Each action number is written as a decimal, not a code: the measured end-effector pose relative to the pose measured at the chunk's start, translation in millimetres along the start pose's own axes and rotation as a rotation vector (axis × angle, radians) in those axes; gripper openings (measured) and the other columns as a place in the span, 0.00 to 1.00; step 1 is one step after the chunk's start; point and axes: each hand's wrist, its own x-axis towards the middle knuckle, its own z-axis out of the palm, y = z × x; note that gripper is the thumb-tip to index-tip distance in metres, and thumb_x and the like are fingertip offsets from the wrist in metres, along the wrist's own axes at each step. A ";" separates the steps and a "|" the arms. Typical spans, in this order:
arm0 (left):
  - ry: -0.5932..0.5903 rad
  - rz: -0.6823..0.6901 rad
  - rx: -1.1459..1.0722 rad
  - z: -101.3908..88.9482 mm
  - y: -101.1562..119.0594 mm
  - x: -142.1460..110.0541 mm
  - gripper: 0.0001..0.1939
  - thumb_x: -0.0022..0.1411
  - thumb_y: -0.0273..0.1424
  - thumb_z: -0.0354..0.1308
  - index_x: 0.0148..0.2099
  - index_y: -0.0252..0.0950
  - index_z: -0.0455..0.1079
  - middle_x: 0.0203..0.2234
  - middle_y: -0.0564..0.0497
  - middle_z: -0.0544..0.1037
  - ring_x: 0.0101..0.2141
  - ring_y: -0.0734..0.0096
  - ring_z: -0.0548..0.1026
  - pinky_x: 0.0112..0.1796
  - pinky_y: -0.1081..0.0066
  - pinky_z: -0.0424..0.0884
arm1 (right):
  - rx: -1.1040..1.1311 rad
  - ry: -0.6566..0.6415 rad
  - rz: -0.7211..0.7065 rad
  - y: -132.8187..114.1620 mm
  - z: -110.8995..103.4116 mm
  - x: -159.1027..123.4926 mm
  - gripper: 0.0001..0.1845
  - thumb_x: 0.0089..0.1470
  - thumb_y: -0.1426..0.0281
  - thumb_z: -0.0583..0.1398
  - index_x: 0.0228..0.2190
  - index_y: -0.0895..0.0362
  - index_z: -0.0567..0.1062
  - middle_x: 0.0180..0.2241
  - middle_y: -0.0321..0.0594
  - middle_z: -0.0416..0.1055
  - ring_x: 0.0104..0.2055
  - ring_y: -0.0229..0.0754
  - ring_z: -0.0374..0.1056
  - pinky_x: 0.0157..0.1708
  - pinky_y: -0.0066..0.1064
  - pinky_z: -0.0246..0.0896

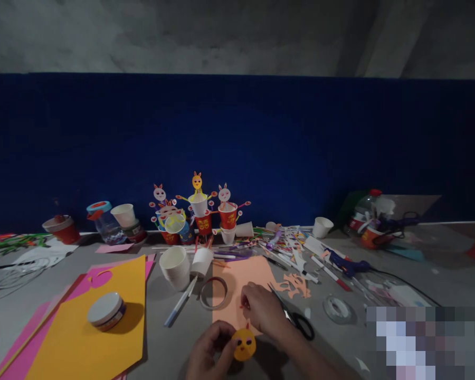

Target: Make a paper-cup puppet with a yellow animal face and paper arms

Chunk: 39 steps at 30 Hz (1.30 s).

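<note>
Basically, main risk is the orange face disc (pixel 244 349), held up at the near edge of the peach sheet (pixel 241 272). Left hand (pixel 211 351) pinches its left side between thumb and fingers — too much squeeze could crease it, since it looks like thin card. The upright ear (pixel 248 328) could bend if the other hand bumps it.

Right hand (pixel 261 311), over the peach sheet, has fingertips closed on what looks like a tiny reddish bit (pixel 243 305). Drop risk: small part, little grip area, and it could get lost among the peach scraps (pixel 296 285) at the sheet's right edge. Scissors (pixel 303 324) sit at that same edge, close by the right forearm — a backward swing could snag or shove them. Tape roll (pixel 201 293) at the sheet's left edge could get nudged too.

Can't make out: back of the disc, left fingertips behind it, exact shape of the reddish bit. Right hand covers part of the sheet. Both arms run out of frame; the patch far right of the sheet is pixelated.
</note>
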 end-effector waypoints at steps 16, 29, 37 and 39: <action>-0.093 0.031 0.009 1.0 -18.1 12.0 0.21 0.55 0.50 0.65 0.33 0.36 0.75 0.26 0.49 0.77 0.28 0.68 0.72 0.30 0.74 0.68 | 0.774 -0.030 -0.040 -1.8 -39.3 -16.4 0.04 0.42 0.72 0.63 0.26 0.56 0.74 0.24 0.32 0.72 0.27 0.37 0.66 0.28 0.27 0.58; -0.104 0.033 0.027 6.2 -1.4 8.9 0.16 0.56 0.45 0.66 0.32 0.36 0.77 0.26 0.50 0.78 0.29 0.66 0.73 0.31 0.73 0.69 | 0.714 -0.079 -0.083 -13.0 -46.8 -28.4 0.07 0.43 0.78 0.62 0.26 0.56 0.78 0.24 0.31 0.73 0.28 0.37 0.67 0.28 0.25 0.59; -0.065 0.031 0.027 8.9 4.2 7.9 0.16 0.54 0.45 0.67 0.31 0.36 0.77 0.25 0.50 0.78 0.29 0.66 0.73 0.31 0.73 0.69 | 0.673 -0.106 -0.103 -13.9 -47.9 -30.5 0.08 0.43 0.79 0.61 0.27 0.56 0.79 0.24 0.31 0.74 0.28 0.37 0.68 0.28 0.25 0.58; -0.075 0.027 0.048 8.5 3.3 8.9 0.17 0.54 0.47 0.67 0.31 0.36 0.77 0.24 0.50 0.78 0.28 0.66 0.73 0.30 0.73 0.69 | 0.676 -0.117 -0.106 -13.3 -48.1 -30.1 0.08 0.43 0.78 0.62 0.27 0.56 0.79 0.24 0.31 0.74 0.29 0.37 0.68 0.28 0.25 0.58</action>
